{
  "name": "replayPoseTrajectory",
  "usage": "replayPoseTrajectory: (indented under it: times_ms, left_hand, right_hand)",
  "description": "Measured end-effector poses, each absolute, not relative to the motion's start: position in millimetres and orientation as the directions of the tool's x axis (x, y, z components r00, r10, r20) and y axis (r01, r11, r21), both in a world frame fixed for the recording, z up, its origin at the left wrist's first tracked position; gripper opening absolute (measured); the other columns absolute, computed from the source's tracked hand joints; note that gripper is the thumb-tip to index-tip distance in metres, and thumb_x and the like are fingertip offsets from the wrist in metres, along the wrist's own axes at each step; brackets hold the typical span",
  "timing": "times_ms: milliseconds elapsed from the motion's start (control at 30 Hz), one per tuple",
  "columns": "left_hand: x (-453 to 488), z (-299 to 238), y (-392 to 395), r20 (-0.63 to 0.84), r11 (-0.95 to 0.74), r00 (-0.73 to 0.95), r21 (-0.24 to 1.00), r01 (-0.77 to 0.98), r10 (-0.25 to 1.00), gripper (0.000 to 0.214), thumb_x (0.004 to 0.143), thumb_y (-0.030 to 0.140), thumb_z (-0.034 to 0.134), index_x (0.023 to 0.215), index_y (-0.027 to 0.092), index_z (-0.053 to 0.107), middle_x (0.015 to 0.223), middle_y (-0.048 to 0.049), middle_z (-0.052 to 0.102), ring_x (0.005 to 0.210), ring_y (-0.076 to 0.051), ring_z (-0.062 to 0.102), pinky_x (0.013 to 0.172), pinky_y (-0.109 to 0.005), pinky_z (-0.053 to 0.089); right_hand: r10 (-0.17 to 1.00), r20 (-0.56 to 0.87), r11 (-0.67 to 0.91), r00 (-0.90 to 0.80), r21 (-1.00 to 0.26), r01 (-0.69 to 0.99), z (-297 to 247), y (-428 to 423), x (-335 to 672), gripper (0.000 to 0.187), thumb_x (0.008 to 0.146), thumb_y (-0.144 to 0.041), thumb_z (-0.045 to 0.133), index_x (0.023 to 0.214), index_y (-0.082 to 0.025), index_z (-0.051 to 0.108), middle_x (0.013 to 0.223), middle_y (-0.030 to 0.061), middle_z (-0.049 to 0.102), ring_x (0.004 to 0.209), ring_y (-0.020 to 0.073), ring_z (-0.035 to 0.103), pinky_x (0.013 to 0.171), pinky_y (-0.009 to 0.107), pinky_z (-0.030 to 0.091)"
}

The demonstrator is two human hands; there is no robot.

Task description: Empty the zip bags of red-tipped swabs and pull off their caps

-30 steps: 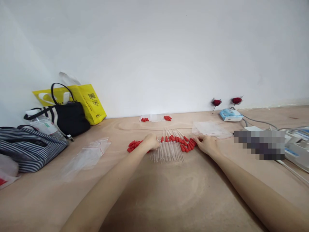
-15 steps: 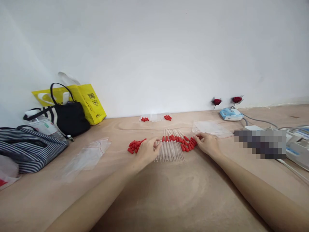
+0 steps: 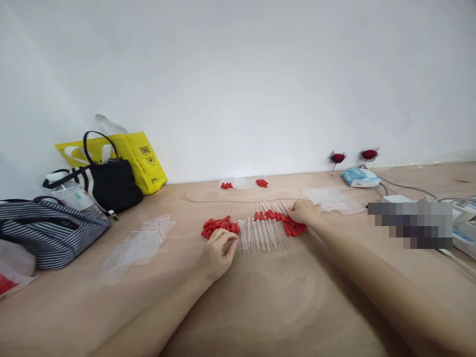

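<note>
A row of clear droppers lies in the middle of the table, their thin tubes (image 3: 264,235) side by side. Red rubber bulbs (image 3: 219,225) are heaped at the left end of the row, and more red bulbs (image 3: 295,229) lie at the right. At the row's left edge my left hand (image 3: 218,254) is closed, thumb and forefinger pinched together; whatever is in the pinch is too small to make out. My right hand (image 3: 307,213) reaches down over the right-hand bulbs with fingers bunched against them. Its fingertips are partly hidden, so what they hold is unclear.
Zip bags with red bulbs (image 3: 262,183) lie by the wall. Clear zip bags (image 3: 139,245) lie at left, another bag (image 3: 329,199) at right. A striped bag (image 3: 52,233), black bag (image 3: 115,186) and yellow bag (image 3: 150,168) stand left; a blue tissue pack (image 3: 360,177) and cables are right.
My left hand has drawn back toward me, uncovering bulbs and tube ends. My right hand has shifted slightly up and left over the bulbs. The whole view has moved a little.
</note>
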State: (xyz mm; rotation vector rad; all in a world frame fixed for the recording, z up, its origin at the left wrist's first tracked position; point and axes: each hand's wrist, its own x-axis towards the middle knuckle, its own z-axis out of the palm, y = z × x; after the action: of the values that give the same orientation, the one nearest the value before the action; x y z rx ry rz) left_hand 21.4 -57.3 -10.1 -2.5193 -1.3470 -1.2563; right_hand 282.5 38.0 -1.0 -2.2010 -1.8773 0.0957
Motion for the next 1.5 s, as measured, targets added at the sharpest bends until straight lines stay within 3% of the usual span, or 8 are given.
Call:
replayPoseTrajectory:
  times_ms: [167,267,367,500,600,733,1033,1500]
  left_hand:
    - [20,-10,-58,0.662,-0.63,0.318,0.302,0.716,0.678,0.012,0.079,0.017,0.046,0.076,0.017,0.057,0.074,-0.0022,0.055,0.073,-0.013,0.052,0.071,-0.027,0.044]
    - [20,-12,-57,0.699,-0.642,0.334,0.231,0.731,0.632,0.011,0.079,0.018,0.047,0.08,0.017,0.057,0.078,-0.0038,0.055,0.078,-0.015,0.051,0.074,-0.03,0.042]
    - [26,-14,-58,0.725,-0.654,0.385,0.118,0.748,0.572,0.017,0.078,0.02,0.049,0.092,0.017,0.056,0.086,-0.0062,0.057,0.086,-0.019,0.05,0.079,-0.034,0.041]
    - [42,-12,-63,0.782,-0.676,0.425,-0.007,0.737,0.456,0.026,0.076,0.024,0.052,0.1,0.016,0.055,0.093,-0.0089,0.058,0.09,-0.021,0.051,0.081,-0.037,0.039]
    - [52,-9,-68,0.768,-0.704,0.509,-0.109,0.702,0.389,0.022,0.076,0.025,0.053,0.096,0.02,0.058,0.092,-0.0062,0.062,0.089,-0.02,0.053,0.088,-0.041,0.034]
    - [56,-9,-71,0.701,-0.705,0.585,-0.164,0.69,0.409,0.02,0.081,0.023,0.047,0.097,0.022,0.06,0.078,-0.0014,0.066,0.077,-0.015,0.056,0.095,-0.046,0.024]
    - [58,-10,-71,0.674,-0.696,0.593,-0.16,0.7,0.441,0.02,0.082,0.017,0.044,0.079,0.022,0.063,0.059,0.0029,0.063,0.063,-0.011,0.055,0.096,-0.048,0.024]
    - [45,-6,-72,0.69,-0.66,0.531,-0.103,0.744,0.491,0.019,0.081,0.016,0.045,0.074,0.023,0.062,0.058,0.0043,0.064,0.062,-0.012,0.055,0.092,-0.045,0.024]
  right_hand:
    - [0.968,0.168,-0.143,0.187,-0.245,0.959,15,25,283,0.027,0.075,-0.033,0.041,0.074,-0.016,0.063,0.083,0.0114,0.062,0.087,0.0266,0.053,0.077,0.044,0.029]
    - [0.927,0.375,0.097,0.012,-0.27,0.958,15,2,286,0.026,0.08,-0.032,0.037,0.081,-0.018,0.06,0.081,0.0067,0.063,0.079,0.0195,0.054,0.078,0.037,0.028]
    - [0.735,0.599,0.453,-0.318,-0.085,0.888,1,-26,284,0.022,0.083,-0.03,0.04,0.077,-0.018,0.058,0.076,0.0036,0.063,0.077,0.0166,0.051,0.079,0.034,0.026]
    - [0.473,0.714,0.628,-0.517,0.139,0.766,-20,-50,271,0.016,0.082,-0.021,0.043,0.076,-0.018,0.058,0.071,0.0021,0.062,0.072,0.0137,0.048,0.08,0.033,0.025]
    - [0.417,0.74,0.674,-0.527,0.138,0.726,-27,-57,260,0.012,0.08,-0.019,0.046,0.076,-0.019,0.057,0.066,0.0005,0.06,0.069,0.013,0.047,0.079,0.033,0.026]
    - [0.377,0.772,0.724,-0.512,0.099,0.683,-28,-62,251,0.01,0.08,-0.018,0.047,0.079,-0.019,0.057,0.065,-0.0008,0.06,0.067,0.0119,0.047,0.078,0.033,0.028]
    - [0.384,0.786,0.73,-0.485,0.064,0.681,-26,-62,246,0.011,0.078,-0.024,0.053,0.084,-0.021,0.061,0.069,-0.0001,0.06,0.069,0.0128,0.045,0.076,0.033,0.028]
    - [0.455,0.785,0.686,-0.421,-0.008,0.727,-31,-60,262,0.017,0.079,-0.023,0.049,0.069,-0.021,0.063,0.058,-0.0005,0.053,0.066,0.0129,0.044,0.08,0.035,0.025]
